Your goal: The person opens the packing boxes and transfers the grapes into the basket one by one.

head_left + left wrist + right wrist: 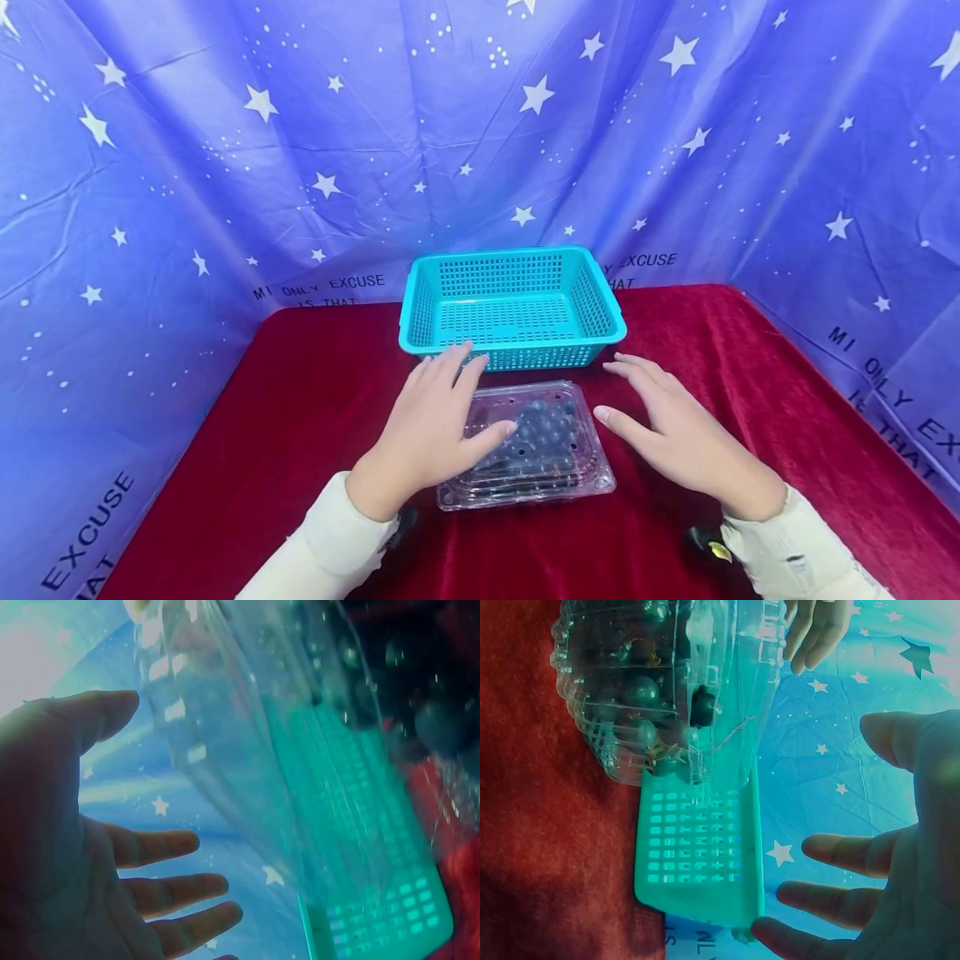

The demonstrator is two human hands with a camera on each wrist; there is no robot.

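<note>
A clear plastic clamshell box (525,483) with its lid down sits on the red cloth, dark round grapes (546,427) inside it. My left hand (431,425) hovers over the box's left side, fingers spread and nearly straight. In the left wrist view a gap shows between that hand (67,817) and the box (217,742). To the right of the box my right hand (675,425) is held with fingers extended, gripping nothing. The right wrist view shows this hand (900,855) apart from the box (727,735), whose grapes (641,694) show through the wall.
Just behind the box stands a turquoise perforated basket (517,357), with no items visible inside. Red velvet cloth (300,433) covers the table. A blue curtain with stars (420,125) hangs behind and along both sides.
</note>
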